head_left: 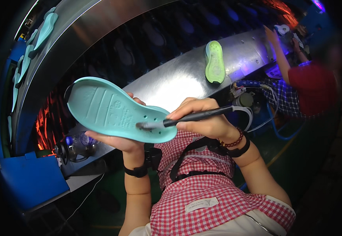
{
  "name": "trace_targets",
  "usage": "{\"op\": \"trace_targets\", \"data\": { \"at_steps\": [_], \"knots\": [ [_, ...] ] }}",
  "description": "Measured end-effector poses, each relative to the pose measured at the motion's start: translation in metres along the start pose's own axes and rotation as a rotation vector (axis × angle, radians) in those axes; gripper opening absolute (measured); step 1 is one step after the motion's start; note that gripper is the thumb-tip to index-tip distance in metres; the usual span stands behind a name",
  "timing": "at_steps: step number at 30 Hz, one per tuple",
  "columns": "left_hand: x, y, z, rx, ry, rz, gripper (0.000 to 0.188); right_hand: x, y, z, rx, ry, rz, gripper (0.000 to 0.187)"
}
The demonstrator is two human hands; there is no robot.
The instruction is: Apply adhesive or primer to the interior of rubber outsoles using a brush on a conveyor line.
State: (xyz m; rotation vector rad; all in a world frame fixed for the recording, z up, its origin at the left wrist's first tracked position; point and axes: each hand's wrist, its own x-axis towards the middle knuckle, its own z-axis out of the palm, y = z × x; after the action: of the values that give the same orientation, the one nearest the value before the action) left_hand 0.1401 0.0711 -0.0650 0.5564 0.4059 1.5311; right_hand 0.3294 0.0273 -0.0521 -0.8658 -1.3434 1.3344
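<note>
A turquoise shoe sole [100, 104] lies across my left hand [118, 142], inner face up. The fingers grip it from below and along its far edge, and some of them are hidden beneath it. Between the fingers of my right hand [206, 120] is a black-handled brush [202, 115]. Its bristles touch the sole's surface near the small round holes at the right end. A pale, curved tube [250, 118] runs from the back of the handle.
A yellow-green sole [215, 65] rests on the metal ledge [167, 88] ahead. Turquoise soles [45, 29] line a rack at the far left. A clear bottle [78, 147] stands below my left hand. Another person in red [312, 88] works at the right, beside a cable.
</note>
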Motion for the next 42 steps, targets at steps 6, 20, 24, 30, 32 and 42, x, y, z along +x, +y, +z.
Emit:
{"op": "trace_targets", "data": {
  "at_steps": [6, 20, 24, 30, 32, 42],
  "knots": [
    [0.011, 0.011, 0.01, 0.091, -0.027, 0.067, 0.102, -0.002, 0.001, -0.011, 0.178, -0.376, -0.093, 0.021],
    [0.006, 0.004, 0.025, 0.209, 0.125, -0.036, 0.094, -0.003, 0.019, -0.005, 0.807, -0.004, 0.183, 0.016],
    [-0.021, -0.018, 0.013, -0.175, -0.069, -0.154, 0.092, -0.004, 0.008, 0.0, 0.656, -0.003, 0.236, 0.017],
    [-0.014, 0.009, -0.023, 0.472, -0.23, -0.44, 0.089, 0.002, -0.015, -0.02, 0.16, -0.473, 0.022, 0.019],
    [-0.009, 0.018, -0.004, 0.497, -0.253, -0.465, 0.086, 0.006, -0.018, -0.017, -0.099, -0.263, -0.08, 0.019],
    [0.003, 0.033, 0.012, 0.405, -0.286, -1.011, 0.059, 0.016, -0.031, -0.035, -0.197, -0.529, -0.213, 0.017]
  ]
}}
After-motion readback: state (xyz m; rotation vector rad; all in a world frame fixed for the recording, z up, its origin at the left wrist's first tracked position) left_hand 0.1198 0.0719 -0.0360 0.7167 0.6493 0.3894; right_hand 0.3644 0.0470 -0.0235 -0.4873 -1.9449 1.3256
